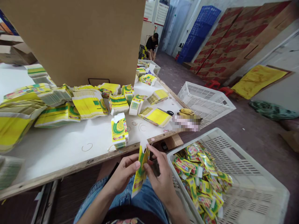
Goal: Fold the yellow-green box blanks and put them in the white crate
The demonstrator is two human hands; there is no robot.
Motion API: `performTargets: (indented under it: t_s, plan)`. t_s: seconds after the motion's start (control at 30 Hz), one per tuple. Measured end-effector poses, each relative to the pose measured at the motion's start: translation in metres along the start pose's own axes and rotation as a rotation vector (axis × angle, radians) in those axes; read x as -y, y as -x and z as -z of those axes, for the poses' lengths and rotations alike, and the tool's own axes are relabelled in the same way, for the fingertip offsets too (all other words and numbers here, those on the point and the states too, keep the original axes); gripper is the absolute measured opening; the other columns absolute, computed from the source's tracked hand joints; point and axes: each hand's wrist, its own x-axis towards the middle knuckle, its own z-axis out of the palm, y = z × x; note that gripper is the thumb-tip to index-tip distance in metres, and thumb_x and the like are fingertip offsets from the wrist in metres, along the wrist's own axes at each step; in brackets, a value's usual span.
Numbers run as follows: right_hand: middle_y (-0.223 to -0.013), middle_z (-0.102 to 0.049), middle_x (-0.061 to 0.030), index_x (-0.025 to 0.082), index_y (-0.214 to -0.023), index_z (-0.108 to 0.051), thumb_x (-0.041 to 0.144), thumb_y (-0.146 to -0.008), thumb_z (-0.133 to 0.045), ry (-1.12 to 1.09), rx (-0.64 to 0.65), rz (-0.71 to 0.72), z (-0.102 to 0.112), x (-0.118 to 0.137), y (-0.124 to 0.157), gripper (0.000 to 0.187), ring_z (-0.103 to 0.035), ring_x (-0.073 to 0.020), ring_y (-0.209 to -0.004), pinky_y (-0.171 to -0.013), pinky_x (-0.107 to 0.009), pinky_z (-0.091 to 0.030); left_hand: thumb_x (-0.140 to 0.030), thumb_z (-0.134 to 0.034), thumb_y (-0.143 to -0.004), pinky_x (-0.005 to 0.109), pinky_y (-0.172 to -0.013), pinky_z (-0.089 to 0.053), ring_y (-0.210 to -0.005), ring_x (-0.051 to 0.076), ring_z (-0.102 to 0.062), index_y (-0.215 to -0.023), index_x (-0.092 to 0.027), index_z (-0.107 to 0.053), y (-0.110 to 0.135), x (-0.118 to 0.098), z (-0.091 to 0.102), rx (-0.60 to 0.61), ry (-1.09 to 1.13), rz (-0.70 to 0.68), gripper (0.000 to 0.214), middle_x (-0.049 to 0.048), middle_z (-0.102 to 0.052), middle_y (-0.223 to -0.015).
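Above my lap I hold a yellow and green printed carton (pixel 140 174) between both hands, with a white flap standing up at its top. My left hand (pixel 127 171) grips its left side, thumb on the printed face. On the other side my right hand (pixel 161 172) has its thumb near the middle and its index finger at the top edge. Close by on the table edge stands a small stack of flat cartons (pixel 119 130). To my right, a white plastic crate (pixel 254 189) holds a heap of printed packets (pixel 203 177).
More carton stacks (pixel 90 102) line the white table (pixel 98 137) before a tall cardboard box (pixel 77 37). Scissors (pixel 169 112) and bananas (pixel 187 112) lie at its right edge. Another white crate (pixel 205 96) stands on the floor. A person (pixel 152 45) sits farther back.
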Motion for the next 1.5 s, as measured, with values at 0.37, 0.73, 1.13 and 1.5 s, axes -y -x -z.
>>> performTargets:
  t_s: [0.37,0.73,1.13,1.5]
  plan:
    - [-0.128,-0.062,-0.0092,0.028,-0.133,-0.052,0.016,-0.088,-0.063,-0.058,0.11,0.021,0.002,-0.001,-0.002,0.047,-0.059,-0.0254,-0.111,-0.091,-0.039,-0.052,-0.046,-0.077,-0.076,0.03,-0.07,-0.054,-0.073,0.022,-0.072,-0.1,-0.015,-0.079,0.002,-0.004,0.0,-0.016,0.021,0.057,0.04,0.0099,-0.079,-0.082]
    - [-0.095,-0.055,-0.0055,0.021,-0.086,-0.066,0.025,-0.094,-0.056,-0.081,0.088,-0.002,0.001,0.006,-0.005,0.014,-0.058,-0.0204,-0.091,-0.081,-0.032,-0.051,-0.042,-0.086,-0.066,0.021,-0.06,-0.05,-0.062,0.013,-0.066,-0.098,-0.015,-0.08,-0.001,-0.007,-0.006,-0.126,-0.014,0.08,0.042,0.0054,-0.077,-0.075]
    - [-0.064,-0.059,0.0,0.019,-0.069,-0.062,0.046,-0.092,-0.058,-0.314,-0.068,-0.409,-0.013,-0.006,0.0,0.036,-0.053,-0.0157,-0.062,-0.058,-0.025,-0.046,-0.05,-0.068,-0.085,0.026,-0.066,-0.054,-0.071,0.019,-0.068,-0.1,-0.013,-0.075,-0.007,0.008,-0.007,-0.207,-0.271,-0.123,0.041,0.0059,-0.077,-0.082]
    - [-0.102,-0.071,-0.0079,0.022,-0.123,-0.056,0.035,-0.091,-0.066,-0.532,-0.118,-0.307,-0.003,-0.012,-0.006,0.036,-0.065,-0.0164,-0.076,-0.07,-0.026,-0.055,-0.03,-0.06,-0.094,0.034,-0.09,-0.053,-0.099,0.022,-0.069,-0.147,-0.024,-0.03,-0.002,0.004,-0.002,-0.091,-0.431,-0.219,0.061,0.0103,-0.072,-0.111]
